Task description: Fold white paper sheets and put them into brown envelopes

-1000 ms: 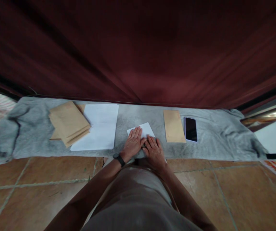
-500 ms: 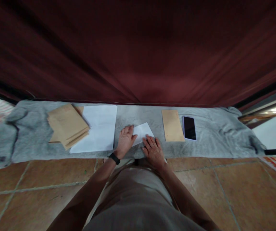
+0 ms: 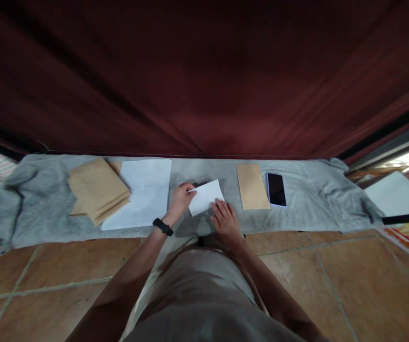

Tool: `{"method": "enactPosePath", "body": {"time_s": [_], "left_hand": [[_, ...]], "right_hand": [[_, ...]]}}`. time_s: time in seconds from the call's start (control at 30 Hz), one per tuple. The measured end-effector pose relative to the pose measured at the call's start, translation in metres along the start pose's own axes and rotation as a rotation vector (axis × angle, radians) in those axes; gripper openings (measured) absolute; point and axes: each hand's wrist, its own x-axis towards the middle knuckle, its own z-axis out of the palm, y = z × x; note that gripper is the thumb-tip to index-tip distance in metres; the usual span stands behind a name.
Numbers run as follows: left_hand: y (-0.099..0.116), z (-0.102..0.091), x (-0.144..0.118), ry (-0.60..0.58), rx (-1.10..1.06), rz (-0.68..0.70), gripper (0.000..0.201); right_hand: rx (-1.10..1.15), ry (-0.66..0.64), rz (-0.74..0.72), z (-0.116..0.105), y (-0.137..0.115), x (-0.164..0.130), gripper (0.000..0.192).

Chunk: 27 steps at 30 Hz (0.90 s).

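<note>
A small folded sheet of white paper [image 3: 206, 196] lies at a slant on the grey cloth in front of me. My left hand [image 3: 180, 198], with a black band on its wrist, pinches the paper's left edge between thumb and fingers. On the paper's lower right corner rests my right hand [image 3: 225, 220], its fingers stretched out flat. To the right lies a single brown envelope [image 3: 253, 186]. Left of my hands is a stack of large white sheets [image 3: 150, 187], partly covered by a fanned pile of brown envelopes [image 3: 99, 187].
A phone [image 3: 276, 189] lies right of the single envelope. The grey cloth [image 3: 315, 199] covers the narrow surface, rumpled at both ends. Behind it hangs a dark red fabric [image 3: 204, 95]. A white panel [image 3: 397, 194] stands at the far right, above the tiled floor [image 3: 290, 266].
My left hand has gone from lying flat on the paper to pinching its left edge, uncovering more of it. My right hand stays nearly in place. The view has shifted slightly.
</note>
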Motion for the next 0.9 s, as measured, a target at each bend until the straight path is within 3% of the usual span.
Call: {"method": "enactPosePath", "body": {"time_s": [0.17,0.23,0.4,0.53,0.7,0.9], "left_hand": [[0.026,-0.024,-0.007,0.239,-0.134,0.210,0.011],[0.029,-0.024,-0.016,0.260,-0.097,0.333,0.013],[0.008,0.004,-0.048,0.093,0.053,0.575,0.022],[-0.012,0.025,-0.069,-0.004,0.062,0.651,0.023],[-0.019,0.027,-0.076,-0.070,0.042,0.686,0.020],[-0.016,0.022,-0.067,-0.195,0.029,0.745,0.025]], "right_hand": [[0.082,0.136,0.063,0.005,0.016,0.007,0.056],[0.106,0.180,0.092,0.006,0.024,0.008,0.058],[0.164,0.238,0.134,0.008,0.035,0.000,0.057],[0.189,0.216,0.100,0.005,0.035,-0.006,0.056],[0.190,0.132,0.011,0.002,0.019,0.000,0.053],[0.182,0.030,-0.107,0.003,-0.004,0.012,0.052]]}}
